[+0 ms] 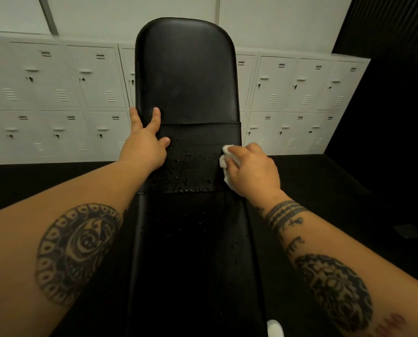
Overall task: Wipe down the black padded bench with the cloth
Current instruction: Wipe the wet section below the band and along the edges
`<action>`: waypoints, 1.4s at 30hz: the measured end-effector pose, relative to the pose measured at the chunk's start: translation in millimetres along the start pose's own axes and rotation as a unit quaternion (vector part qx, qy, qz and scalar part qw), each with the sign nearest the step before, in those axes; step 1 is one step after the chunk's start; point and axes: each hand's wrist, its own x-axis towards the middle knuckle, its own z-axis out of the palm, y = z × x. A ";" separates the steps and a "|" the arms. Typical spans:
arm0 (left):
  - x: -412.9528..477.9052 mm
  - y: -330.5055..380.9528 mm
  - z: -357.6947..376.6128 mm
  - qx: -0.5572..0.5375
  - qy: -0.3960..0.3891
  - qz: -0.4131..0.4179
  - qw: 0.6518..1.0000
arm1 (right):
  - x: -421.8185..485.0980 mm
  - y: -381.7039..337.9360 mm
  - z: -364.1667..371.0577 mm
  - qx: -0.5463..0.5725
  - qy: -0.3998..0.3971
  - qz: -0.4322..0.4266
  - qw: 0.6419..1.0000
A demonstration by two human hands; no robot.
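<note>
- The black padded bench (186, 76) runs up the middle of the frame, from the bottom edge to its rounded upper pad near the top centre.
- My left hand (144, 144) lies flat on the bench's left edge, just left of centre. Its fingers are straight and spread wide and hold nothing; the fingertips reach onto the upper pad and the thumb points right across the middle section.
- My right hand (254, 169) sits just right of centre at the bench's right edge, fingers curled tight around the white cloth (225, 156).
- The cloth is bunched under my fingers and pressed against the right side of the middle section; only its left part shows beyond my knuckles.
- Water droplets (191, 176) bead on the middle section between my 2 hands, and more are scattered on the long pad below it.
- White lockers (57, 98) stand in 2 rows across the frame behind the bench.
- Both forearms carry dark tattoos in the lower left and lower right.
- The floor (336, 190) is dark.
</note>
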 end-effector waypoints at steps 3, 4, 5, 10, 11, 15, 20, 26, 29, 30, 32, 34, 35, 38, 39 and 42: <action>0.3 -1.3 1.2 -0.001 0.001 -0.001 1.000 | 14.6 -22.1 7.2 0.028 0.000 0.004 1.000; -0.2 -1.6 1.5 -0.002 0.001 -0.002 1.000 | 12.9 -28.6 9.6 0.031 -0.007 -0.012 0.999; -0.5 -1.7 1.6 -0.004 0.003 -0.003 1.000 | 7.7 -33.1 11.6 0.029 -0.015 -0.034 0.999; -2.6 -1.4 0.9 -0.011 0.001 -0.001 1.000 | -34.5 -15.4 11.2 -0.022 -0.060 -0.126 0.990; -3.1 -1.0 0.3 -0.011 0.001 0.000 1.000 | -37.5 -8.1 9.4 -0.029 -0.058 -0.123 0.990; -3.5 -1.0 0.3 -0.001 0.001 -0.001 1.000 | -25.7 -0.5 8.2 -0.032 -0.022 -0.058 0.998; -0.7 -2.4 2.9 -0.002 0.002 0.002 1.000 | -14.3 -29.2 11.1 0.006 -0.042 -0.022 0.999; -0.4 -3.5 -2.2 -0.016 -0.002 0.002 1.000 | -40.9 -14.3 11.1 -0.047 -0.068 -0.115 0.990; -2.2 -2.2 -3.8 -0.012 0.000 0.004 1.000 | -38.0 -0.6 5.7 -0.047 -0.056 -0.079 0.994; -2.3 -1.7 -3.4 -0.008 0.000 0.004 1.000 | -35.7 0.4 5.3 -0.042 -0.048 -0.059 0.996; -3.1 -1.1 -1.6 -0.004 -0.002 0.002 1.000 | -33.7 -8.4 7.2 -0.031 -0.042 -0.033 0.998; -2.7 -1.3 0.0 -0.003 -0.002 0.001 1.000 | -32.8 -26.6 11.1 -0.023 -0.054 -0.039 0.998; -1.8 -1.9 0.4 -0.002 -0.002 0.000 1.000 | -32.5 -35.3 13.4 -0.022 -0.064 -0.051 0.996; 0.2 -4.3 -0.3 -0.003 -0.007 -0.003 1.000 | -30.3 -41.7 15.8 -0.028 -0.075 -0.084 0.993; 0.7 -4.5 -0.9 -0.005 -0.007 -0.002 1.000 | -30.8 -36.3 13.9 -0.036 -0.074 -0.094 0.992; 0.0 -3.6 -2.8 -0.008 -0.007 0.003 1.000 | -34.2 -9.2 4.2 -0.058 -0.070 -0.083 0.992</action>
